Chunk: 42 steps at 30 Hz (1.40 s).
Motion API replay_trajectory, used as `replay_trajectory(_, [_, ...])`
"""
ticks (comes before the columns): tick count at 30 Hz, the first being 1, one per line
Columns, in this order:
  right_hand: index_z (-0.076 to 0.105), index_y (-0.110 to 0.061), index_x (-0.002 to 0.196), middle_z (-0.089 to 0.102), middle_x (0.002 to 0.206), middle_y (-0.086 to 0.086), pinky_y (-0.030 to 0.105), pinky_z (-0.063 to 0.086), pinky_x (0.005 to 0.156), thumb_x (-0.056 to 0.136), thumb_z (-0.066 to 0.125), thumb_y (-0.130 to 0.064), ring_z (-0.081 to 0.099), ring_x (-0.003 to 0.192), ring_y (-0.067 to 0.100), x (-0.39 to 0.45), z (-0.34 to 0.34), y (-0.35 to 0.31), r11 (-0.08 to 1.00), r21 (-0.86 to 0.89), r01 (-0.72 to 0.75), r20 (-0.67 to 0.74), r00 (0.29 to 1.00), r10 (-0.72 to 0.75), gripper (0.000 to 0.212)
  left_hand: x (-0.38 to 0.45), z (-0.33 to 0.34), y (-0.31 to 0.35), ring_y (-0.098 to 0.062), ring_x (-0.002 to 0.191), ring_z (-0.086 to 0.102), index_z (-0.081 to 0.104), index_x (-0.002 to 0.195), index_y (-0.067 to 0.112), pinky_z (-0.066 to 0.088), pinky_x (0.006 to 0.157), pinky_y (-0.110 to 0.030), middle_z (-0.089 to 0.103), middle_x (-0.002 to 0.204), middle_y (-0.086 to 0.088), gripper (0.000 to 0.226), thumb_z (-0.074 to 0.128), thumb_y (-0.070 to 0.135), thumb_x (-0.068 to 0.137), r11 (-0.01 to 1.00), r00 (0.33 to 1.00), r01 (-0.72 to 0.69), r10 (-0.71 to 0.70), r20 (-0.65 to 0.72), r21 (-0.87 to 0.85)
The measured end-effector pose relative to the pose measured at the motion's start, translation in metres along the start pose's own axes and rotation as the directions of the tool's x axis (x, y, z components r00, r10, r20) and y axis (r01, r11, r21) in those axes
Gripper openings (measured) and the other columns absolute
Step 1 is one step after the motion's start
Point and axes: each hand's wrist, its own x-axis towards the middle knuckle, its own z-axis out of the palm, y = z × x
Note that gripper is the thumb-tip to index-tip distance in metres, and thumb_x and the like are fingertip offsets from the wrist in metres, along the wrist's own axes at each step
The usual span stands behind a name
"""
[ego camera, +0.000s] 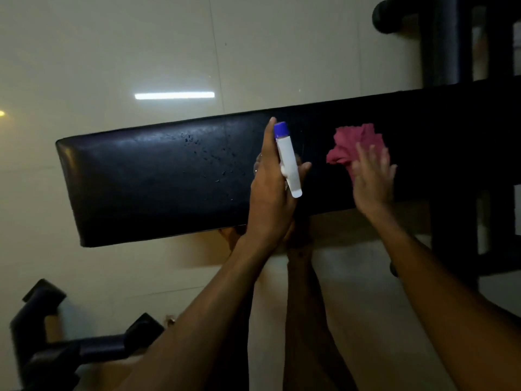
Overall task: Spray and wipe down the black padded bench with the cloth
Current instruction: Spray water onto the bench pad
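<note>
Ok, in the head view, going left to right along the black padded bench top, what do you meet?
Bare left end of the black padded bench → spray droplets → left hand gripping the white spray bottle with blue cap → pink cloth → right hand pressing on the cloth.

You have one view only, from the camera on your head, looking steeply down and forward. The black padded bench [158, 176] runs across the middle of the frame, close below you, with pale floor tiles [112, 52] beyond it. Both your forearms reach in from the near edge.
</note>
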Motion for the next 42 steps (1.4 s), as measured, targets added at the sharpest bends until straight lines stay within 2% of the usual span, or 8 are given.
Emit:
replay_trajectory(3, [-0.011,-0.029,0.158,-0.02,0.164,0.013,0.052,-0.018,0.116,0.104,0.02,-0.054,-0.018,0.151,0.032,0.009,0.034,0.014,0.985,-0.165,0.053,0.149,0.988,-0.029,0.066,-0.002,0.01,-0.022,-0.021,0.101,0.064,0.007,0.155,0.03,0.054,0.095,-0.04,0.061,0.12,-0.017,0.08,0.057,0.035,0.094,1.0,0.999,0.014,-0.014,0.041,-0.006])
replay_trajectory(6, [-0.017,-0.028,0.156,-0.025,0.162,0.015,0.049,-0.021,0.113,0.1,0.015,-0.062,-0.022,0.15,0.034,0.01,0.036,0.011,0.978,-0.193,0.085,0.171,0.984,-0.052,0.073,-0.006,0.014,-0.028,-0.009,0.097,0.063,0.006,0.155,0.027,0.049,0.092,-0.013,0.06,0.119,-0.015,0.085,0.064,0.019,0.094,0.998,0.999,0.049,-0.048,-0.022,0.026])
replay_trajectory(10, [-0.018,-0.028,0.156,-0.03,0.161,0.016,0.052,-0.019,0.115,0.103,0.025,-0.058,-0.026,0.149,0.035,0.014,0.02,0.016,0.982,-0.135,0.131,0.302,0.949,-0.085,0.074,-0.008,0.021,-0.021,0.008,0.095,0.059,0.003,0.152,0.031,0.049,0.087,-0.012,0.057,0.119,0.012,0.091,0.071,0.019,0.093,0.99,0.985,0.129,-0.121,-0.12,0.061])
replay_trajectory(17, [0.025,-0.029,0.156,0.024,0.163,0.007,0.057,0.021,0.12,0.093,0.061,-0.015,0.017,0.151,0.029,0.003,-0.022,0.0,0.964,0.19,0.188,0.143,0.966,-0.216,0.074,-0.01,0.011,-0.026,0.008,0.115,0.052,0.006,0.154,0.026,0.04,0.094,-0.002,0.044,0.148,-0.008,0.1,0.079,0.021,0.086,0.982,0.985,0.137,-0.121,-0.125,0.129])
replay_trajectory(21, [0.038,-0.026,0.15,0.044,0.15,0.007,0.057,0.036,0.112,0.081,0.053,-0.023,0.038,0.139,0.028,-0.009,-0.03,-0.034,0.867,0.352,0.352,0.219,0.87,-0.442,0.071,-0.02,0.001,-0.043,0.003,0.124,0.046,0.024,0.153,0.001,0.042,0.102,-0.013,0.042,0.143,-0.008,0.095,0.082,0.027,0.083,0.969,0.987,0.155,-0.144,-0.066,0.194])
replay_trajectory(28, [0.018,-0.019,0.159,0.021,0.162,0.011,0.05,0.032,0.116,0.073,0.081,-0.043,0.027,0.148,0.028,-0.02,-0.016,-0.107,0.643,0.427,0.636,0.177,0.639,-0.749,0.11,-0.044,-0.038,-0.078,-0.005,0.139,0.034,0.019,0.158,0.011,0.031,0.114,-0.016,0.034,0.153,-0.011,0.092,0.069,0.044,0.088,0.923,0.955,0.268,-0.217,-0.202,0.277])
replay_trajectory(36, [0.058,-0.009,0.129,0.062,0.098,0.011,0.023,0.052,0.073,0.081,0.06,-0.019,0.06,0.076,0.023,-0.02,0.007,-0.194,0.658,0.5,0.563,0.047,0.741,-0.67,0.048,-0.054,-0.127,-0.146,-0.021,0.15,0.026,0.023,0.157,0.011,0.031,0.12,-0.049,0.027,0.161,-0.009,0.072,0.055,0.041,0.1,0.813,0.819,0.498,-0.329,-0.469,0.3])
replay_trajectory(42, [0.066,-0.02,0.104,0.069,0.103,0.0,0.033,0.05,0.054,0.072,0.059,-0.011,0.069,0.059,0.025,-0.043,0.044,-0.252,0.708,0.671,0.22,0.409,0.686,-0.601,0.035,-0.029,-0.199,-0.201,-0.025,0.155,0.011,0.025,0.156,0.008,0.01,0.127,-0.046,0.021,0.166,-0.01,0.061,0.042,0.037,0.106,0.735,0.769,0.546,-0.251,-0.588,0.401])
